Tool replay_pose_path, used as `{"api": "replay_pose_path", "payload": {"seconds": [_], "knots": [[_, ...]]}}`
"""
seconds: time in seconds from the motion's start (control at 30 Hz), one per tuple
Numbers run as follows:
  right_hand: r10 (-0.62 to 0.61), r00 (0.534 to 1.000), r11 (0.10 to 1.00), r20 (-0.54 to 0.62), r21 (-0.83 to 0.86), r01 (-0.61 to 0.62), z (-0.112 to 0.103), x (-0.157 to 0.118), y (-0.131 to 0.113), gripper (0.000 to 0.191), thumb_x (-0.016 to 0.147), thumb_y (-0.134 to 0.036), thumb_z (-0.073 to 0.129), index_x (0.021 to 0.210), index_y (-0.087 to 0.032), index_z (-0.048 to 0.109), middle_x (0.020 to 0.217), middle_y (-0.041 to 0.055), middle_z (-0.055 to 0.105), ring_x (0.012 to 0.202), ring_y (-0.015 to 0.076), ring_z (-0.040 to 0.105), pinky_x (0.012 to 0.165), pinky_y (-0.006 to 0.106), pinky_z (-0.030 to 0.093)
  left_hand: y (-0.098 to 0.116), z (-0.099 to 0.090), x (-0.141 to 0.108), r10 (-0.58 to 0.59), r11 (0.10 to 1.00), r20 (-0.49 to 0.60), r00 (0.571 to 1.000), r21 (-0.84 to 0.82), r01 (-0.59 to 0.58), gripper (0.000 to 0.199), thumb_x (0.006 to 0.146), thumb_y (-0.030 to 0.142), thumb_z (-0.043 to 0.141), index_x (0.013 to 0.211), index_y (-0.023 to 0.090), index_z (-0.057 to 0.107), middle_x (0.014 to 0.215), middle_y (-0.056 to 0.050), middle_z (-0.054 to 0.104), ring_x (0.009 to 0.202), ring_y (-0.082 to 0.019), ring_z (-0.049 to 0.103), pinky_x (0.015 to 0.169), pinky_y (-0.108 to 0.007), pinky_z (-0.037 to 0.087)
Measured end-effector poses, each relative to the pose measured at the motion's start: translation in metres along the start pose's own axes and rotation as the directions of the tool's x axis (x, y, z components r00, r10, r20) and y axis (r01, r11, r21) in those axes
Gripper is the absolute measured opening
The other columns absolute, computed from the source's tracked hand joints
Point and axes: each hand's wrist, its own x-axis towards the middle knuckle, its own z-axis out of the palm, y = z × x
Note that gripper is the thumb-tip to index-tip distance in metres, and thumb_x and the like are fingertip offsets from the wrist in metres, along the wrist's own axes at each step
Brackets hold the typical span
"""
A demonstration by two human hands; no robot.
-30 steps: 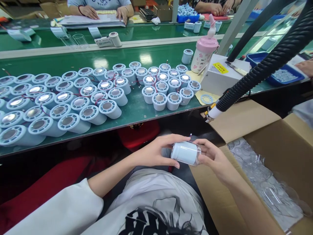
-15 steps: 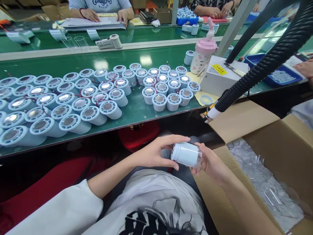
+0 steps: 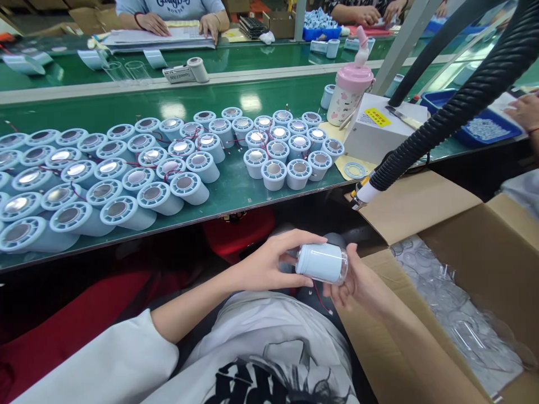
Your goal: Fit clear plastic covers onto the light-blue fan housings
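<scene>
A light-blue cylinder inside a clear plastic sleeve (image 3: pixel 322 262) lies nearly level above my lap. My left hand (image 3: pixel 278 261) is closed around its left part, thumb below and fingers above. My right hand (image 3: pixel 357 278) is at the clear right end, its thumb raised and its other fingers loosely bent beneath; whether the palm touches the end is hard to see. A thin red wire (image 3: pixel 320 298) with a small white plug dangles below the cylinder.
Many similar light-blue cylinders (image 3: pixel 126 212) stand on the green bench (image 3: pixel 236 196). A pink-lidded cup (image 3: pixel 351 92), a white box (image 3: pixel 379 132) and a black corrugated hose (image 3: pixel 425 129) are right. An open carton (image 3: pixel 421 207) holds clear plastic parts. Co-workers' hands (image 3: pixel 154 23) appear opposite.
My right thumb and fingers have spread away from the sleeve's right end. The red wire has come into view below. My left hand keeps its hold, and the cylinder has barely moved.
</scene>
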Motion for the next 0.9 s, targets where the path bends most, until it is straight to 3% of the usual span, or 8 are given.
{"api": "replay_pose_path", "payload": {"seconds": [0.1,0.2,0.27,0.37,0.47,0.6,0.77,0.9], "knots": [[-0.537,0.838,0.787,-0.095,-0.412,0.458,-0.005,-0.005,0.004,0.067,0.079,-0.067,0.055,0.128,-0.023,0.047,0.128,0.0149,0.056,0.100,0.0248,0.065,0.077,0.036,0.058,0.001,0.000,-0.001,-0.118,0.990,-0.020,0.993,-0.078,0.116,0.065,0.074,0.028,0.075,0.133,0.024,0.048,0.126,-0.011,0.054,0.110,-0.024,0.058,0.083,-0.031,0.055],[-0.756,0.641,0.395,0.130,-0.691,0.606,-0.009,-0.009,0.005,0.053,0.083,-0.029,0.068,0.131,-0.034,0.047,0.148,0.0062,0.038,0.132,0.0275,0.042,0.106,0.047,0.040,0.002,-0.001,0.000,-0.189,0.971,0.037,0.981,-0.140,0.193,0.068,0.076,0.031,0.073,0.137,0.024,0.043,0.121,-0.011,0.059,0.099,-0.022,0.063,0.079,-0.032,0.056],[-0.714,0.685,0.445,0.144,-0.661,0.603,-0.010,-0.009,0.006,0.050,0.083,-0.021,0.067,0.128,-0.035,0.051,0.141,0.0052,0.048,0.129,0.0263,0.046,0.105,0.044,0.043,0.002,-0.002,0.001,-0.145,0.979,0.059,0.988,-0.135,0.152,0.070,0.075,0.031,0.074,0.138,0.024,0.043,0.124,-0.011,0.058,0.102,-0.023,0.063,0.083,-0.034,0.055],[-0.534,0.845,0.795,-0.010,-0.345,0.498,-0.009,-0.008,0.006,0.052,0.081,-0.035,0.069,0.130,-0.033,0.052,0.133,0.0069,0.057,0.118,0.0260,0.057,0.093,0.038,0.053,0.002,-0.005,0.001,-0.029,0.994,0.055,0.998,-0.102,0.035,0.070,0.071,0.024,0.077,0.135,0.027,0.049,0.139,-0.010,0.048,0.124,-0.028,0.050,0.096,-0.036,0.049],[-0.377,0.924,0.923,-0.060,-0.106,0.370,-0.008,-0.009,0.005,0.050,0.077,-0.040,0.073,0.125,-0.031,0.058,0.121,0.0064,0.065,0.106,0.0250,0.063,0.084,0.035,0.056,-0.001,-0.006,-0.002,-0.063,0.981,0.080,0.995,-0.177,0.076,0.066,0.075,0.019,0.073,0.135,0.029,0.048,0.141,-0.009,0.047,0.125,-0.027,0.050,0.099,-0.038,0.048],[-0.261,0.960,0.957,-0.105,-0.160,0.243,-0.008,-0.008,0.004,0.053,0.070,-0.035,0.079,0.121,-0.029,0.063,0.104,0.0042,0.071,0.088,0.0215,0.067,0.075,0.031,0.056,-0.011,-0.002,-0.005,-0.191,0.924,0.146,0.971,-0.307,0.228,0.074,0.076,0.018,0.073,0.141,0.028,0.040,0.131,-0.009,0.056,0.112,-0.024,0.060,0.094,-0.038,0.051],[-0.264,0.963,0.961,-0.064,-0.098,0.257,0.000,0.002,0.015,0.054,0.072,-0.039,0.076,0.123,-0.028,0.061,0.118,0.0037,0.067,0.103,0.0221,0.064,0.088,0.033,0.053,-0.023,0.004,-0.006,-0.313,0.894,0.137,0.940,-0.291,0.341,0.073,0.076,0.024,0.071,0.141,0.022,0.039,0.121,-0.009,0.062,0.101,-0.022,0.063,0.083,-0.032,0.052],[-0.361,0.909,0.855,-0.209,-0.463,0.233,-0.037,-0.001,0.023,0.046,0.086,-0.051,0.056,0.124,-0.027,0.060,0.130,0.0065,0.059,0.105,0.0229,0.063,0.089,0.038,0.052,-0.019,-0.036,0.006,-0.402,0.893,0.093,0.911,-0.180,0.413,0.058,0.075,0.037,0.071,0.127,0.022,0.051,0.094,-0.001,0.066,0.066,-0.011,0.060,0.051,-0.016,0.046]]}}
